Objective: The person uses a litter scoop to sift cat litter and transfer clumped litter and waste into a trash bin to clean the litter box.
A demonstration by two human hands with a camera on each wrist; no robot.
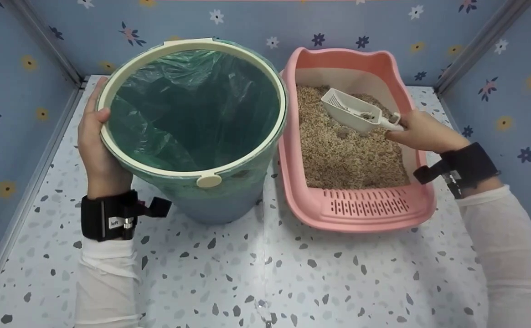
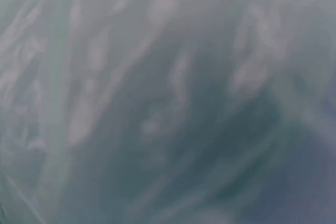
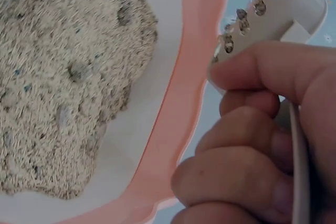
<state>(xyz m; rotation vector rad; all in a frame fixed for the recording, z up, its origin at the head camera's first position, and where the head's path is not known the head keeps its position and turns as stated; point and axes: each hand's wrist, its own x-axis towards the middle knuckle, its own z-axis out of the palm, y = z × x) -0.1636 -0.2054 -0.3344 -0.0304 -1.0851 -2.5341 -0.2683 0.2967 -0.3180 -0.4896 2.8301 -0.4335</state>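
A grey-blue trash bin [image 1: 219,205], lined with a green translucent bag [image 1: 156,141] under a cream rim ring, stands at left. My left hand [image 1: 101,146] grips its left side, thumb at the rim and fingers along the outside. Blurred bag film [image 2: 157,103] fills the left wrist view. My right hand [image 1: 425,132] holds a white slotted litter scoop [image 1: 349,111] by its handle, above the pink litter box [image 1: 292,182]. Clumps [image 3: 243,22] show in the scoop's slots in the right wrist view. Tan pellet litter [image 1: 342,159] covers the box's floor.
The bin and litter box stand side by side on a speckled white surface [image 1: 201,282]. Blue flowered panels [image 1: 242,23] enclose the back and both sides. A perforated pink ledge [image 1: 365,207] forms the box's front.
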